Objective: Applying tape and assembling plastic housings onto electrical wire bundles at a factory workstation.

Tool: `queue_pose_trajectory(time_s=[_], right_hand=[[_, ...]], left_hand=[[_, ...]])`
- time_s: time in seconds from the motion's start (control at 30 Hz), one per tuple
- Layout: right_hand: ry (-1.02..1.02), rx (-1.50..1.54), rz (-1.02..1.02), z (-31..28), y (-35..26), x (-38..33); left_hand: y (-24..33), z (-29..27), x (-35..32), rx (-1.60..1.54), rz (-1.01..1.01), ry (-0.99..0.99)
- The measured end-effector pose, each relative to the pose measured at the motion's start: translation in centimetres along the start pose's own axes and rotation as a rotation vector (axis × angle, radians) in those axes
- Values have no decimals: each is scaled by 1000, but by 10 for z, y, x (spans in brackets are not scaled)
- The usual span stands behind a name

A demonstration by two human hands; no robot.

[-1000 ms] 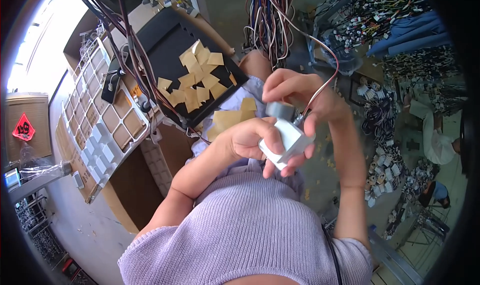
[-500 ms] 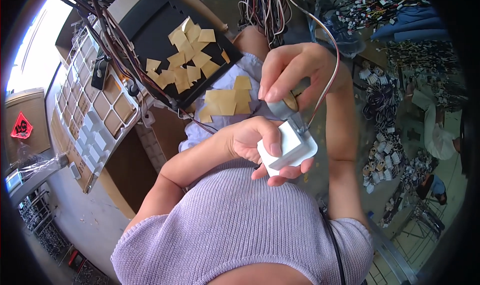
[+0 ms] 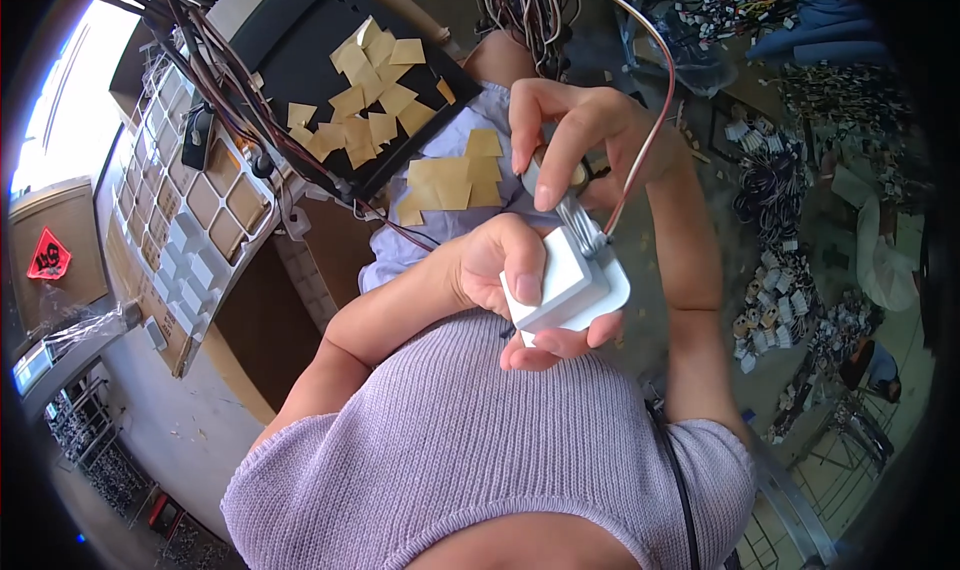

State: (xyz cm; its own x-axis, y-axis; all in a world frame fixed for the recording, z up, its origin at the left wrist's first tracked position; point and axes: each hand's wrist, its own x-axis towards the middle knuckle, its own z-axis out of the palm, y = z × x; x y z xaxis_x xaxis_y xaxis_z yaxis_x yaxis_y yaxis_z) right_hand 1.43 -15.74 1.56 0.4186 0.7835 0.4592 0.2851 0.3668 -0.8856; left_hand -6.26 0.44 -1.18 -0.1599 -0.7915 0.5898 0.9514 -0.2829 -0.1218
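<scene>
My left hand (image 3: 505, 280) grips a small white box-shaped part (image 3: 565, 285) close to my chest, thumb on top and fingers underneath. My right hand (image 3: 580, 135) hovers just above it, pinching a bundle of thin grey wires (image 3: 580, 225) that run into the top of the white part. A red-brown wire (image 3: 645, 140) curves from the part up past my right wrist. Several tan tape squares (image 3: 455, 180) lie on my lap just beyond the hands.
A black tray (image 3: 300, 40) with more tan squares (image 3: 365, 100) sits ahead on the left, beside a cardboard grid box (image 3: 200, 210) holding white parts. Wire bundles (image 3: 520, 5) hang ahead. Heaps of small connectors and cables (image 3: 790, 300) cover the floor at right.
Both hands and the white part have come lower and nearer my chest. The right hand shifted from beside the part to above it, fingers now on the grey wires.
</scene>
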Motion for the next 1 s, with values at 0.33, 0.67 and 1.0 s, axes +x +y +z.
queue_pose_trajectory(time_s=[0.33, 0.67, 1.0], right_hand=[[26, -256, 340, -10, -40, -15], [560, -60, 836, 30, -51, -25], [872, 351, 651, 52, -61, -29]], left_hand=[[12, 18, -17, 377, 212, 434], [18, 26, -19, 1637, 530, 1524], [23, 3, -33, 1831, 555, 1493]])
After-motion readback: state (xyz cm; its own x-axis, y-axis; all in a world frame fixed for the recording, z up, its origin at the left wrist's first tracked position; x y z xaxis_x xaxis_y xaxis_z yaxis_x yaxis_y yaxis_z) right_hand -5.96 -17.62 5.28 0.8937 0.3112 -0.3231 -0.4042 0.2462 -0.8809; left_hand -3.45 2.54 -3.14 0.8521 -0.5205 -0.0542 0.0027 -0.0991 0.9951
